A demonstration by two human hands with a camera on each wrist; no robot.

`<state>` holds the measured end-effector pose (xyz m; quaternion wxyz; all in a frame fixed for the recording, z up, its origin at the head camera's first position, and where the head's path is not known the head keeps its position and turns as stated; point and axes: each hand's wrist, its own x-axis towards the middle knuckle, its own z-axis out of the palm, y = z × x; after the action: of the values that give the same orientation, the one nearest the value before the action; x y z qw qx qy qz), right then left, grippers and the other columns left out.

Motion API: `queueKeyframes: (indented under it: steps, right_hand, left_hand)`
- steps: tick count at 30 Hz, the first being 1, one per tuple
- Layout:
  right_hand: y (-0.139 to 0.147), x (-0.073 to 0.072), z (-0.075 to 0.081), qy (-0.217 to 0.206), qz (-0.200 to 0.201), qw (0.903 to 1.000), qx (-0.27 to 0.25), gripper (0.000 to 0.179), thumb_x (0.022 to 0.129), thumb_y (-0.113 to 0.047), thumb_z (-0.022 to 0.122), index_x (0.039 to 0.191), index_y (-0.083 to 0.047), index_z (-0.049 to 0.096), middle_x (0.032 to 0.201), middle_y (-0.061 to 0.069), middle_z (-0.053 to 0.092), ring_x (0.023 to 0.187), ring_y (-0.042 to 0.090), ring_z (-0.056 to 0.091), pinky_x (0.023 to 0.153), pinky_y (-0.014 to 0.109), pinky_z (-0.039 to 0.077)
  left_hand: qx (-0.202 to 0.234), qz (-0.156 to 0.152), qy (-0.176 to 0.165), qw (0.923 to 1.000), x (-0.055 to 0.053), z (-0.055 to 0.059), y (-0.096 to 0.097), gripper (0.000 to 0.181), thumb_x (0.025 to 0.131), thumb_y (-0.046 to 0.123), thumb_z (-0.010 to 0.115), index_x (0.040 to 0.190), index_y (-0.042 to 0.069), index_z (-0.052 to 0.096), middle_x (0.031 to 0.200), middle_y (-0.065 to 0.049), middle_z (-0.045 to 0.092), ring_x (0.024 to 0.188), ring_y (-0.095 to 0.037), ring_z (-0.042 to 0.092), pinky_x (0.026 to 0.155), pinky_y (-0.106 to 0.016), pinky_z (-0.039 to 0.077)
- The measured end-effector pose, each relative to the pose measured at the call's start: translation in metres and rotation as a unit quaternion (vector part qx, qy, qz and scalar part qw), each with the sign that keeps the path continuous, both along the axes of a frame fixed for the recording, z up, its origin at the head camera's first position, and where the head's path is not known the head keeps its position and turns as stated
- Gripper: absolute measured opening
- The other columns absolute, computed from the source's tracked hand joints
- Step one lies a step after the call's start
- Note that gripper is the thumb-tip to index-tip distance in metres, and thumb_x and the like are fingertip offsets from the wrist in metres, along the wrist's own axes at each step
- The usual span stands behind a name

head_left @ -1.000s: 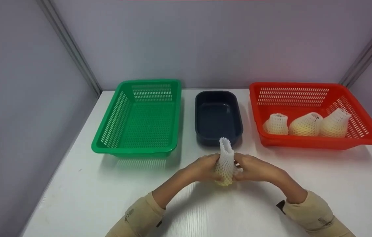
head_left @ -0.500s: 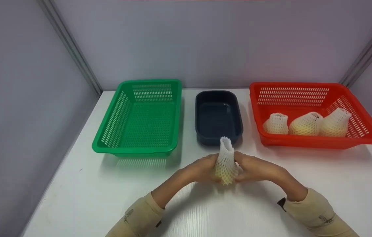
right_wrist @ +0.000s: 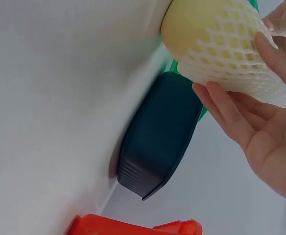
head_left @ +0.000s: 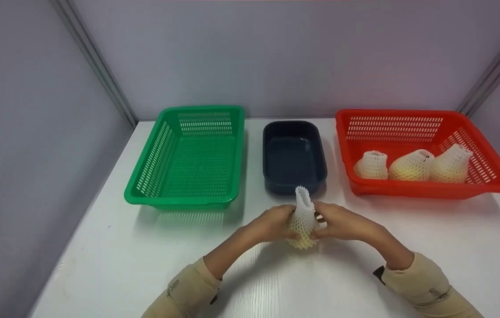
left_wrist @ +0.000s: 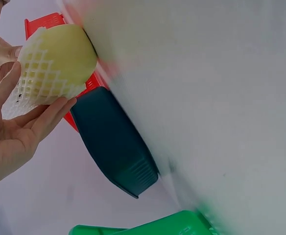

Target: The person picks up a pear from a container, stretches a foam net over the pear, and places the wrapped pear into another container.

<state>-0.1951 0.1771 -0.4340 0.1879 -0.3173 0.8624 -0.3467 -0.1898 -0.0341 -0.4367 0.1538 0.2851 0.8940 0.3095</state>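
A round pale yellow fruit [left_wrist: 75, 51] rests on the table, partly inside a white foam net sleeve [head_left: 304, 221]. Its lower part shows bare in both wrist views, while the head view shows mostly the sleeve, whose open end stands up above it. My left hand [head_left: 273, 224] holds the sleeve from the left, thumb on the near side and fingers spread along the far side. From the right, my right hand [head_left: 342, 222] grips the same sleeve, with the thumb and fingers on its mesh. The exact kind of fruit cannot be told.
Behind the hands stands a dark blue tub [head_left: 294, 187]. A green basket [head_left: 203, 201] is at the left. At the right, a red basket [head_left: 409, 187] holds several sleeved fruits [head_left: 411, 167]. All stand on a white table [head_left: 143, 265] before pale walls.
Both hands stay at nearly the same spot around the fruit. Their fingers and thumbs have shifted a little on the foam net sleeve, and its top end dips slightly.
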Motion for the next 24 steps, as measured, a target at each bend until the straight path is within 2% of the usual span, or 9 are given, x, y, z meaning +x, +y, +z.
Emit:
queueKeyframes:
  steps: [5, 9, 12, 17, 20, 24]
  right_hand:
    - [0.001, -0.001, -0.003, -0.009, 0.007, 0.9998, 0.014, 0.065, 0.076, -0.006, 0.073, 0.131, 0.003, 0.04, 0.119, 0.013, 0.053, 0.105, 0.029, 0.053, 0.087, 0.047, 0.044]
    - [0.001, -0.001, -0.008, -0.008, 0.008, 0.9997, 0.021, 0.062, 0.075, -0.004, 0.073, 0.128, 0.004, 0.042, 0.116, 0.013, 0.054, 0.103, 0.028, 0.054, 0.086, 0.046, 0.045]
    - [0.001, -0.001, -0.013, 0.007, 0.013, 0.9996, 0.024, 0.06, 0.074, -0.004, 0.073, 0.125, 0.003, 0.043, 0.113, 0.01, 0.055, 0.1, 0.026, 0.054, 0.085, 0.044, 0.045]
    - [0.002, -0.002, -0.018, 0.017, 0.025, 0.9994, 0.018, 0.062, 0.075, -0.011, 0.074, 0.127, 0.002, 0.042, 0.114, 0.007, 0.056, 0.101, 0.023, 0.054, 0.086, 0.044, 0.044]
    - [0.003, -0.002, -0.015, 0.009, 0.029, 0.9995, 0.011, 0.067, 0.077, -0.017, 0.075, 0.131, 0.0, 0.039, 0.119, 0.006, 0.053, 0.105, 0.022, 0.052, 0.089, 0.043, 0.043]
    - [0.004, -0.001, -0.007, 0.005, 0.023, 0.9997, -0.003, 0.07, 0.077, -0.018, 0.074, 0.133, -0.002, 0.036, 0.123, 0.007, 0.05, 0.109, 0.022, 0.049, 0.091, 0.043, 0.042]
  left_hand:
    - [-0.003, -0.007, -0.024, 0.9997, -0.002, -0.003, -0.001, 0.059, 0.076, 0.016, 0.077, 0.126, 0.003, 0.05, 0.119, -0.004, 0.056, 0.109, -0.014, 0.05, 0.091, -0.027, 0.039]
    - [0.004, -0.01, -0.045, 0.9989, -0.003, -0.007, -0.001, 0.062, 0.071, 0.012, 0.08, 0.125, 0.004, 0.05, 0.116, -0.003, 0.056, 0.108, -0.013, 0.049, 0.091, -0.026, 0.039]
    - [0.011, -0.025, -0.045, 0.9986, -0.005, -0.011, -0.001, 0.06, 0.068, 0.01, 0.081, 0.121, 0.006, 0.052, 0.112, 0.0, 0.057, 0.105, -0.012, 0.05, 0.09, -0.025, 0.039]
    - [0.031, -0.052, -0.042, 0.9973, -0.007, -0.018, -0.002, 0.054, 0.069, 0.009, 0.08, 0.117, 0.008, 0.054, 0.105, 0.004, 0.057, 0.096, -0.007, 0.052, 0.082, -0.021, 0.042]
    - [0.029, -0.046, -0.039, 0.9978, -0.007, -0.017, -0.003, 0.057, 0.07, 0.01, 0.08, 0.119, 0.006, 0.052, 0.107, 0.001, 0.057, 0.096, -0.009, 0.052, 0.082, -0.022, 0.043]
    - [0.01, -0.012, -0.037, 0.9992, -0.004, -0.009, -0.005, 0.077, 0.068, 0.011, 0.081, 0.132, 0.003, 0.04, 0.123, -0.01, 0.051, 0.112, -0.019, 0.048, 0.092, -0.028, 0.038]
